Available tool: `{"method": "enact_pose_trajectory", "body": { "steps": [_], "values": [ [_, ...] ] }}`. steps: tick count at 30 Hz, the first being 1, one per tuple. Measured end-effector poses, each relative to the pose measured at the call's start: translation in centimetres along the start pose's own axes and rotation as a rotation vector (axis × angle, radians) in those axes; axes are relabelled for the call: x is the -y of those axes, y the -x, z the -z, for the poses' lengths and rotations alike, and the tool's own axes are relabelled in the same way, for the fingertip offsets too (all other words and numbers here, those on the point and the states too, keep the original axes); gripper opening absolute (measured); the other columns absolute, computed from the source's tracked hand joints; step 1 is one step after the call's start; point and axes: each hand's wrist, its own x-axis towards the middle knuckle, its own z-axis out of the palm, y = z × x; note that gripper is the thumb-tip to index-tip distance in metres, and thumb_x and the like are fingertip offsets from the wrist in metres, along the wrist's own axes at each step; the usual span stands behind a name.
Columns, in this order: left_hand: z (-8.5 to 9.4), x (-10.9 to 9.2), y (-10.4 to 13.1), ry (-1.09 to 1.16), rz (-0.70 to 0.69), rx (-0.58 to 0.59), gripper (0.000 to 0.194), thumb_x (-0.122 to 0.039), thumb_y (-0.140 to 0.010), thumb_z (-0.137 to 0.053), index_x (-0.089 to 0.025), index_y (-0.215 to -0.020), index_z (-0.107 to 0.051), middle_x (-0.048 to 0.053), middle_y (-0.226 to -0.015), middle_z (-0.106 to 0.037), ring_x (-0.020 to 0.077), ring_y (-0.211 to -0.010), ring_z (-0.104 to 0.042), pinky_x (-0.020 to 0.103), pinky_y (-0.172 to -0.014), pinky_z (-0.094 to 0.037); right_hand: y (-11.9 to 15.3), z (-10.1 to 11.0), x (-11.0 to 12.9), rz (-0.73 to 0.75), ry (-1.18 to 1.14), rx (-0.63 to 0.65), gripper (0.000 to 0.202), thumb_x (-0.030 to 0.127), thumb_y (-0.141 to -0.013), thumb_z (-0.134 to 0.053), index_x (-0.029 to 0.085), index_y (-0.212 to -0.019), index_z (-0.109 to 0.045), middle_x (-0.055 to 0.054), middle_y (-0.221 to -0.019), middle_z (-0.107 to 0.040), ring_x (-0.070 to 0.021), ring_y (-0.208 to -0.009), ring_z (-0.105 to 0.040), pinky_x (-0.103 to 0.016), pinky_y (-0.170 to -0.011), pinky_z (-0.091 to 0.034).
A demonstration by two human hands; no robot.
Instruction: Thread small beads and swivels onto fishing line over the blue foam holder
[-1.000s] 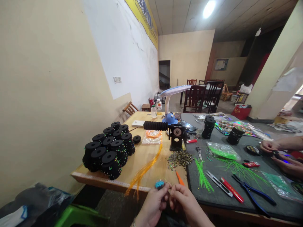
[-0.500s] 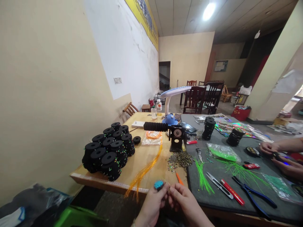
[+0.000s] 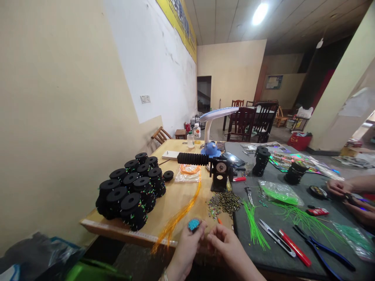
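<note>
My left hand (image 3: 190, 246) is closed around a small dark round piece with a bumpy turquoise top (image 3: 193, 224), just off the table's front edge. To its right, my right hand (image 3: 225, 241) is pinched, its fingertips a little apart from the left ones; whatever sits in that pinch is too small to make out. An orange pointed thing (image 3: 219, 221) shows partly behind the right hand. Loose orange strands (image 3: 175, 218) trail down the table to the left of my hands. Beyond them lies a pile of small dark and gold beads (image 3: 227, 201).
Stacked black foam spools (image 3: 130, 201) fill the table's left side. A black winding device (image 3: 219, 171) stands mid-table before a lamp (image 3: 210, 148). Green strands (image 3: 254, 226), thread snips (image 3: 277, 238), a red stick (image 3: 294, 248) and blue-handled pliers (image 3: 325, 249) lie right. A co-worker's hands (image 3: 345, 191) are far right.
My hands have drawn slightly apart; the right fingertips have moved away from the left ones. The view has shifted a little, and the left hand still holds the turquoise-topped piece.
</note>
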Motion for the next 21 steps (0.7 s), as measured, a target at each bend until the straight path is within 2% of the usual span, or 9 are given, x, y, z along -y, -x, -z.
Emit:
{"method": "enact_pose_trajectory", "body": {
  "steps": [5, 8, 13, 17, 21],
  "values": [
    [0.0, 0.2, -0.3, 0.002, -0.004, 0.041, 0.051, -0.056, -0.049, -0.085, -0.014, -0.068, -0.061, -0.003, -0.058, -0.055, 0.0110, -0.054, -0.048, 0.022, -0.051, -0.039, -0.7, -0.1, 0.5, 0.042, -0.008, -0.025, 0.048, 0.064, -0.066, -0.067, 0.020, -0.066, -0.048, 0.003, -0.053, -0.057, -0.0083, -0.046, -0.047, -0.020, -0.044, -0.034],
    [0.2, 0.1, -0.8, -0.026, -0.016, 0.079, 0.049, -0.057, -0.052, -0.083, -0.015, -0.065, -0.060, -0.003, -0.057, -0.054, 0.0118, -0.054, -0.049, 0.023, -0.052, -0.039, -0.7, 0.1, 0.8, 0.038, -0.008, -0.013, 0.046, 0.061, -0.065, -0.069, 0.019, -0.068, -0.050, 0.004, -0.054, -0.057, -0.0088, -0.047, -0.049, -0.021, -0.048, -0.037],
    [0.6, -0.1, -1.8, -0.148, -0.089, -0.001, 0.051, -0.059, -0.050, -0.082, -0.014, -0.065, -0.063, -0.004, -0.052, -0.051, 0.0112, -0.052, -0.045, 0.023, -0.052, -0.036, -0.9, 0.5, 0.4, -0.002, 0.061, 0.012, 0.036, 0.050, -0.067, -0.070, 0.020, -0.071, -0.052, 0.005, -0.052, -0.057, -0.0085, -0.044, -0.047, -0.020, -0.045, -0.035],
    [0.3, -0.2, -1.9, -0.118, -0.080, 0.015, 0.051, -0.058, -0.047, -0.084, -0.014, -0.066, -0.066, -0.001, -0.058, -0.058, 0.0146, -0.058, -0.051, 0.026, -0.057, -0.041, -1.6, 0.6, 0.3, 0.048, 0.059, -0.039, 0.040, 0.054, -0.067, -0.069, 0.020, -0.064, -0.047, 0.005, -0.048, -0.054, -0.0096, -0.043, -0.049, -0.021, -0.047, -0.036],
    [0.1, -0.6, -1.8, -0.132, -0.094, 0.031, 0.048, -0.056, -0.050, -0.083, -0.014, -0.066, -0.067, 0.001, -0.062, -0.061, 0.0171, -0.063, -0.055, 0.027, -0.062, -0.044, -1.9, 0.7, 0.9, 0.103, 0.033, -0.032, 0.042, 0.056, -0.065, -0.071, 0.020, -0.064, -0.049, 0.004, -0.053, -0.057, -0.0118, -0.049, -0.054, -0.024, -0.053, -0.041]
  ]
}}
